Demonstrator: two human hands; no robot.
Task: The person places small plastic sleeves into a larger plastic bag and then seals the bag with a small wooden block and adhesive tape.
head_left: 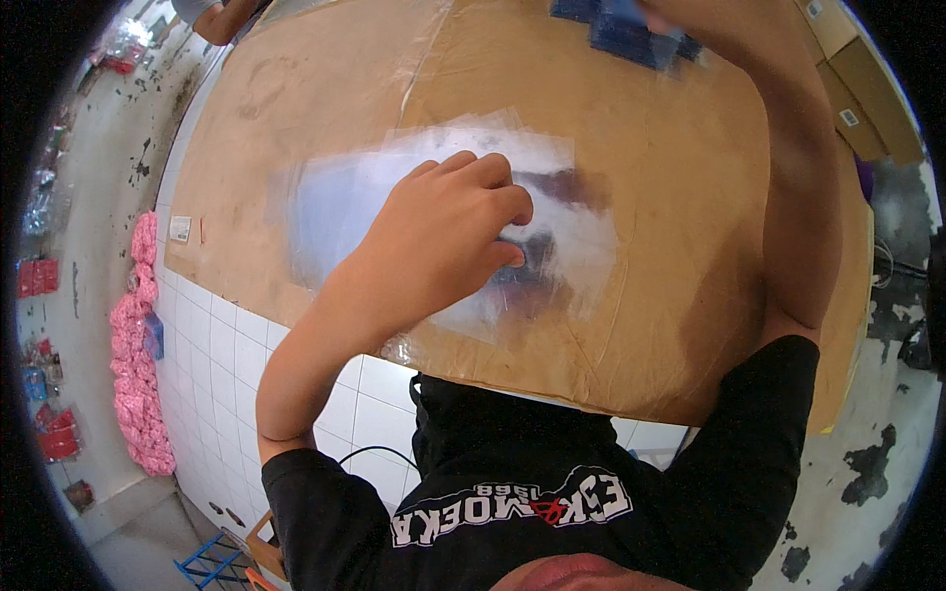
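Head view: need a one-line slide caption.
Left hand presses on a stack of clear plastic bags on a cardboard-covered table while the right hand reaches to blue packets.

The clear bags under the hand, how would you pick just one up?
The clear bags lie flat in a loose, fanned stack on the brown table, so there is nothing to wrap fingers round. Probably best to pinch a free corner on the right, where single edges stick out, and peel it up. The left hand already rests on the stack, holding it down.
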